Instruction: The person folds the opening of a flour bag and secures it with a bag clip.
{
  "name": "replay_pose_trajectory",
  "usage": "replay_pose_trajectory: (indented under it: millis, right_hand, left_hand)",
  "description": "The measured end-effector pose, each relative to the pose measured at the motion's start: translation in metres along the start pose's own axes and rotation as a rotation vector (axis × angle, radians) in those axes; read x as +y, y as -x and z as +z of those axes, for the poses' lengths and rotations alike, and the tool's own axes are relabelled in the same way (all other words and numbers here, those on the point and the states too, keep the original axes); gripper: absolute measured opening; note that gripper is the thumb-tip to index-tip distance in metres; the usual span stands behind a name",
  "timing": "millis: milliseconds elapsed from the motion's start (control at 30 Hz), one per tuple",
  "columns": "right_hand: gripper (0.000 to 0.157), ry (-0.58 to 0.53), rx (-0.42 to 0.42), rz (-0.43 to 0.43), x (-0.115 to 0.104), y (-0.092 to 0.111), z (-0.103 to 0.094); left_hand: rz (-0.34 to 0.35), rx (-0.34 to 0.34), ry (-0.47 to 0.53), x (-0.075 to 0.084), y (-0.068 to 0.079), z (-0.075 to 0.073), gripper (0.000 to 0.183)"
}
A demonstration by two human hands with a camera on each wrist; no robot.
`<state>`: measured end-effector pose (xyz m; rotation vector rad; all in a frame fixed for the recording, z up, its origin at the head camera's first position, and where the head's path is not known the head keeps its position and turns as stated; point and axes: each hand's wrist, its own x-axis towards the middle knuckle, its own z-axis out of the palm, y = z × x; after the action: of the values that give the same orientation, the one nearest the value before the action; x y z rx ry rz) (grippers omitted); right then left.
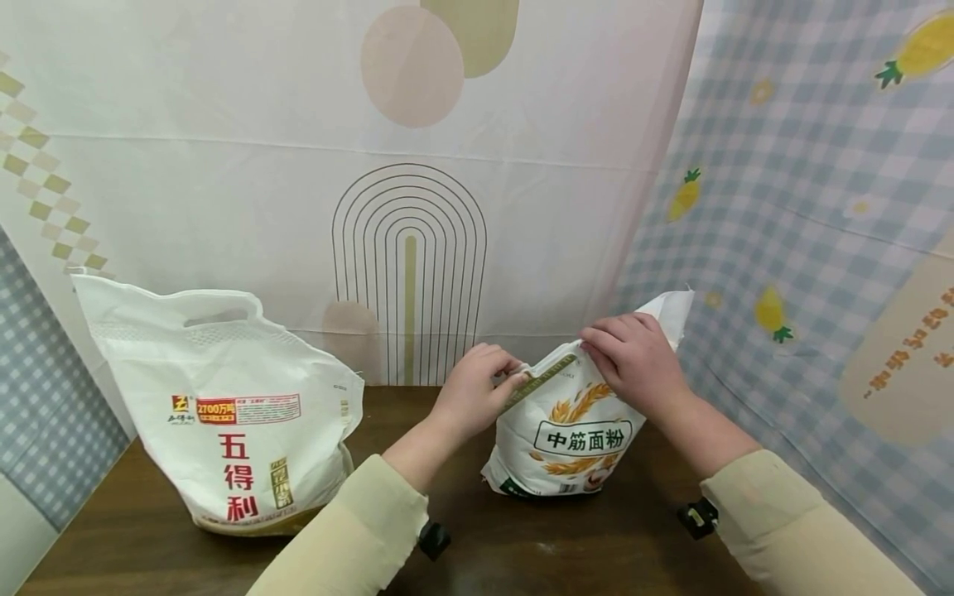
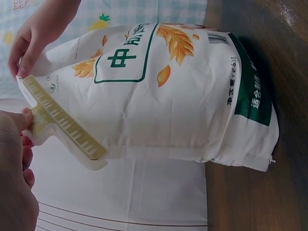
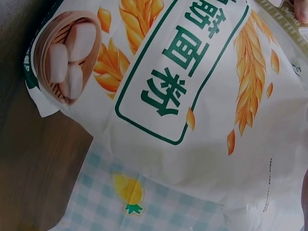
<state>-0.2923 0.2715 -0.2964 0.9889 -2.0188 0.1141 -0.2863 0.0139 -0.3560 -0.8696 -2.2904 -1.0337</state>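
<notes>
Flour bag [image 1: 570, 434] stands on the counter [image 1: 611, 546]. Left hand [image 1: 474, 391] and right hand [image 1: 633, 362] pinch its top edge between thumb and fingers, apparently to steady it upright; the right fingers' far-side hold is partly hidden.

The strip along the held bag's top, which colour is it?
The strip is olive-gold with white marks, clearest in the left wrist view.
</notes>
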Motion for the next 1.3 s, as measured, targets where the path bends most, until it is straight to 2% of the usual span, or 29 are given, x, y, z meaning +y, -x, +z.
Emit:
replay_pose_trajectory:
  millis: [333,800,1133,1300]
  right_hand:
    - [0.046,-0.045,0.018,0.014,-0.001,-0.002,0.002]
    - [0.044,-0.064,0.016,0.044,-0.003,-0.003,0.003]
    - [0.021,-0.072,0.019,0.039,-0.004,-0.003,0.002]
    - [0.032,-0.079,0.027,0.049,-0.003,-0.002,0.002]
  left_hand:
    - [0.024,0.062,0.030,0.001,-0.001,0.005,0.009]
    - [0.028,0.086,0.023,0.000,-0.001,0.009,0.009]
    - [0.010,0.092,0.077,-0.004,-0.003,0.012,0.010]
    - [-0.012,0.074,0.097,-0.003,-0.004,0.011,0.011]
